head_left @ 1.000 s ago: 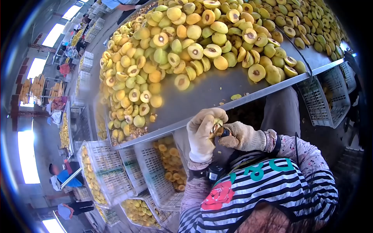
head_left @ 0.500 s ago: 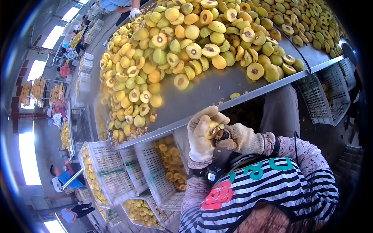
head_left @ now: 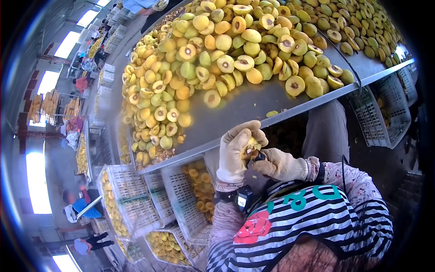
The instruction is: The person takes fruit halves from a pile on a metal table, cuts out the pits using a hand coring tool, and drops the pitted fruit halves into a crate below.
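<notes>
My gloved left hand (head_left: 233, 152) is closed around a yellow peach half (head_left: 250, 148), holding it just in front of the metal table's near edge. My gloved right hand (head_left: 280, 164) grips a small pitting tool with a dark handle (head_left: 259, 157), its working end at the cut face of the fruit. The blade is mostly hidden by fingers and flesh. Beyond both hands lies a large heap of halved peaches (head_left: 224, 43), many with brown pits showing in their cut faces.
The steel table (head_left: 247, 102) has a raised metal rim. White plastic crates (head_left: 179, 199) of peach halves stand below it at left, with another crate (head_left: 378, 111) at right. A dark cord (head_left: 349, 63) crosses the table. A co-worker's arm (head_left: 152, 8) shows at the top; other people are farther left.
The pitting tool has shifted slightly against the peach half, and the right hand has turned a little. The view has moved slightly. The co-worker's hand at the top has moved.
</notes>
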A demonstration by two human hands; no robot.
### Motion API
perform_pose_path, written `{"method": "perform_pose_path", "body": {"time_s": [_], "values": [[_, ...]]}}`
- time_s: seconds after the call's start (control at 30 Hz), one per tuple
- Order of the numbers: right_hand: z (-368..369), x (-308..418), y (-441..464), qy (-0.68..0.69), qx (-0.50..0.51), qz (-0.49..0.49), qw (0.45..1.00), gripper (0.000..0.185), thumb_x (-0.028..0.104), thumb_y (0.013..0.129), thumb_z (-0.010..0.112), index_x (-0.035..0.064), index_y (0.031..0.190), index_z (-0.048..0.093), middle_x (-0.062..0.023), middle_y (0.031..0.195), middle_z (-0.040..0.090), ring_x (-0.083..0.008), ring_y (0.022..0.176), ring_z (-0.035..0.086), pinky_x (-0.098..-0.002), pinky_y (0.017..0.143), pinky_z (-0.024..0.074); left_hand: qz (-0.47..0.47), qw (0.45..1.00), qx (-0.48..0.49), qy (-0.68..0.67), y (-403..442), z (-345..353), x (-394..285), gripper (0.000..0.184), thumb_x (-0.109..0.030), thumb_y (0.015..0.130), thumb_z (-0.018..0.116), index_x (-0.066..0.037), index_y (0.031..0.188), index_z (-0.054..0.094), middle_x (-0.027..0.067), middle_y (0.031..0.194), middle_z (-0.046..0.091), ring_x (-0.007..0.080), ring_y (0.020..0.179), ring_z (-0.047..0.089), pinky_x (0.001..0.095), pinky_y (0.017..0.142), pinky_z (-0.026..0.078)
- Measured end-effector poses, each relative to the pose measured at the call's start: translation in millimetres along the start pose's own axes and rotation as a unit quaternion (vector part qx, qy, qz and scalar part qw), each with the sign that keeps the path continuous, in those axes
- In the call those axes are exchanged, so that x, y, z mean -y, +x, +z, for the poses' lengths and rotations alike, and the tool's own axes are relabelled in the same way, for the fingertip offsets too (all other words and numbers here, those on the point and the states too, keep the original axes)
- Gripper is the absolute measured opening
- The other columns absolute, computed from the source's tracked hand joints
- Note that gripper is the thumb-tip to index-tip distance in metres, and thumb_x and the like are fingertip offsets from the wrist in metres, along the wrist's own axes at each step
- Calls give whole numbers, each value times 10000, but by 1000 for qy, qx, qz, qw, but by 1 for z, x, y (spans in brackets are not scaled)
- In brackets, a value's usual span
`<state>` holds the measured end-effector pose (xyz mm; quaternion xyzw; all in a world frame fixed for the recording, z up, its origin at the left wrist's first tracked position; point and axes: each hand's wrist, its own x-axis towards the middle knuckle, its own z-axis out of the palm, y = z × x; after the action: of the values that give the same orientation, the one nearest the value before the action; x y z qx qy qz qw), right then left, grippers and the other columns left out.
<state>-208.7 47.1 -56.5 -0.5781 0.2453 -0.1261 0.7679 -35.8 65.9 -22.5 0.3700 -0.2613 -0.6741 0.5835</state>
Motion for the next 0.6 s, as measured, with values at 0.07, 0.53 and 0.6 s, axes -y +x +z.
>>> {"method": "perform_pose_path", "body": {"time_s": [0.07, 0.53, 0.6], "values": [[-5, 4, -1, -3, 30, 17, 999, 523, 561, 952, 603, 41, 961, 663, -66, 792, 658, -191, 741, 616, -329, 691, 508, -20, 999, 36, 30, 4, -3, -4, 240, -70, 971, 579, 65, 1138, 686, 147, 912, 723, 227, 820, 702, 336, 769, 587], [8, -23, 16, 586, 431, 105, 678, 515, 630, 964, 501, 147, 788, 473, 60, 524, 386, -46, 390, 334, -215, 328, 305, -10, 964, 58, -260, 16, -25, 21, 273, -181, 1035, 485, 26, 1173, 599, 115, 907, 658, 253, 862, 652, 524, 1049, 477], [11, -27, 22, 572, 497, 98, 645, 516, 635, 958, 507, 147, 795, 485, 57, 529, 412, -48, 390, 362, -219, 336, 329, -4, 944, -72, -321, 15, -27, 27, 256, -208, 1046, 478, -3, 1165, 575, 92, 901, 636, 248, 871, 628, 508, 1030, 490]]}}
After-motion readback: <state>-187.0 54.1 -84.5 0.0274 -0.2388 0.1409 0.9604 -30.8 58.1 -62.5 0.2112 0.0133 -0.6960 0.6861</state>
